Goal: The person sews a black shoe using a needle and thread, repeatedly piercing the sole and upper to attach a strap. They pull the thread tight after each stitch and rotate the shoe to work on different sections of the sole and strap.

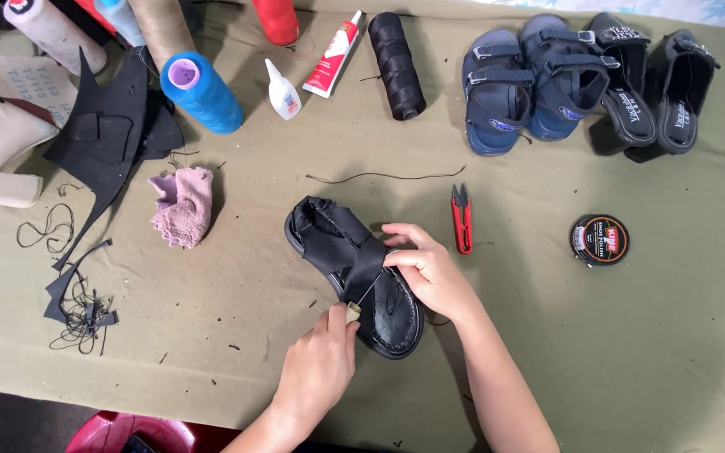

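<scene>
Pink cloth lies off to the left, clear of me. My left hand pinches a small tan awl handle at the edge of the black sandal, mid-table. My right hand presses the strap flat, fingers together. Risk: the point slipping toward those fingers, or thread snagging.
</scene>
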